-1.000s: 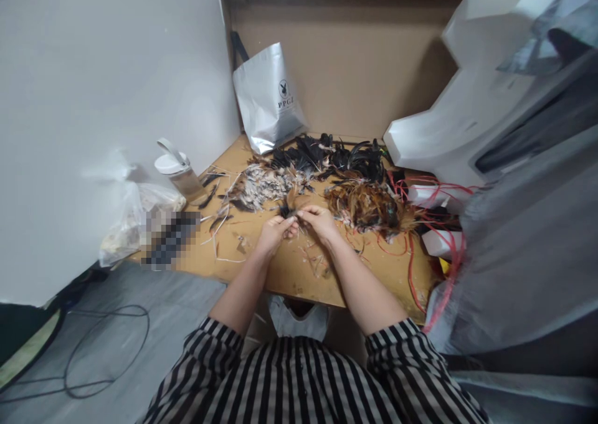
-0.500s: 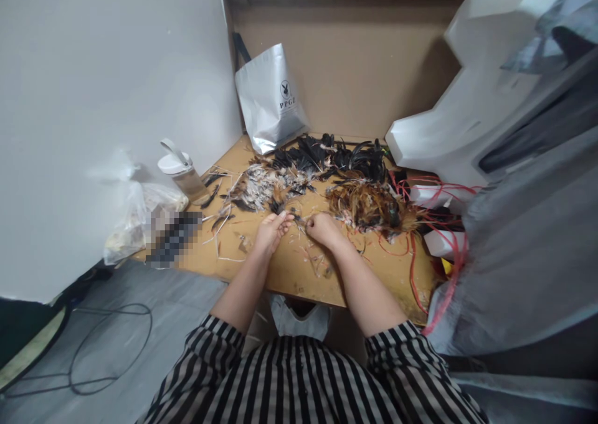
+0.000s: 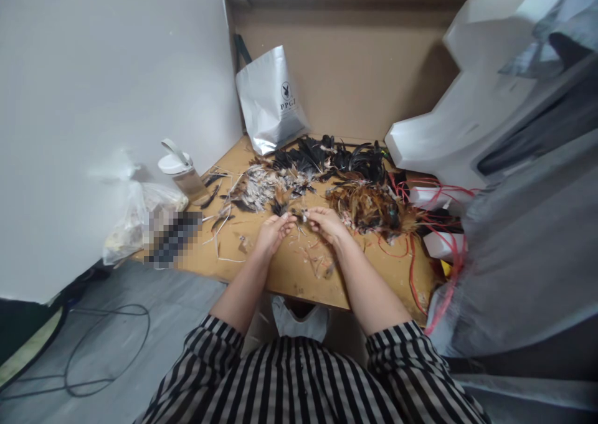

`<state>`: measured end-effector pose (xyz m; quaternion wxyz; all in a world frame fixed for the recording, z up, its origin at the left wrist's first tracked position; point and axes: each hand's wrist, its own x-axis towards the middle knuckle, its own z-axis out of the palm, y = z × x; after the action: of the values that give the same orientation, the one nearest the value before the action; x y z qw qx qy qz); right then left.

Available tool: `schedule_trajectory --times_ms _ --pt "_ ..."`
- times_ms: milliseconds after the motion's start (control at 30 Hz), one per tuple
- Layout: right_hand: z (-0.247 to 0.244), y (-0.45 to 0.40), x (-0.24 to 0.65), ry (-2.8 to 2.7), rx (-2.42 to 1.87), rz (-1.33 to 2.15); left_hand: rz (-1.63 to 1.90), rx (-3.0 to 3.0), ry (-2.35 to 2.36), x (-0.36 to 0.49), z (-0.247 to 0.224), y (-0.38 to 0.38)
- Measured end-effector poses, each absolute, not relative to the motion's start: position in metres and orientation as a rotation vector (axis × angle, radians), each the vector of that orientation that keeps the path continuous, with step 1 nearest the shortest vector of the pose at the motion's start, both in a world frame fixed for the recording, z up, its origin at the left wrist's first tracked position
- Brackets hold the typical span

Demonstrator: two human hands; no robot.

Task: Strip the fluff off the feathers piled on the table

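Note:
My left hand (image 3: pixel 275 232) is closed in a pinch above the table's near half. A small brown-and-black feather (image 3: pixel 281 203) tuft rises from its fingertips. My right hand (image 3: pixel 327 225) faces it, thumb and fingers pinched on a small dark feather (image 3: pixel 299 214) that lies between the two hands; its exact outline is too small to make out. Behind the left hand spreads a pile of pale, greyish feathers (image 3: pixel 261 186). Beside the right hand lies a heap of glossy brown feathers (image 3: pixel 369 205). Long black feathers (image 3: pixel 317 155) are bunched farther back.
A silver bag (image 3: pixel 268 100) leans at the back left. A lidded bottle (image 3: pixel 187 181) and a plastic bag (image 3: pixel 135 218) stand on the left of the wooden table (image 3: pixel 280 281). Red strings (image 3: pixel 413 274) and white foam-like blocks (image 3: pixel 443 244) crowd the right side.
My right hand has turned from a curled fist to a pinch with its fingers more extended toward the left hand. The left hand has barely moved.

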<state>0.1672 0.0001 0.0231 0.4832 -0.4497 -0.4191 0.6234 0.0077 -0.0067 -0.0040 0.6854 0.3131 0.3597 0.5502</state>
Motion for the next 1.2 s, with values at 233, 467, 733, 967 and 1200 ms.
schedule_trajectory --times_ms 233,467,733,967,1200 --pt "0.013 -0.002 0.144 -0.971 -1.037 1.254 1.147 0.729 0.801 0.011 -0.007 -0.007" --pt "0.009 -0.007 0.125 -1.024 -1.118 1.064 1.189 0.699 0.797 0.016 -0.005 -0.007" --pt "0.011 -0.005 0.136 -0.91 -0.989 1.457 1.199 0.587 0.65 0.009 -0.006 -0.004" --pt "0.016 -0.007 0.142 -0.926 -0.804 1.677 1.088 0.446 0.531 0.005 -0.001 -0.008" --pt "0.014 -0.006 0.142 -1.048 -0.944 1.429 1.128 0.616 0.654 0.007 -0.006 -0.007"
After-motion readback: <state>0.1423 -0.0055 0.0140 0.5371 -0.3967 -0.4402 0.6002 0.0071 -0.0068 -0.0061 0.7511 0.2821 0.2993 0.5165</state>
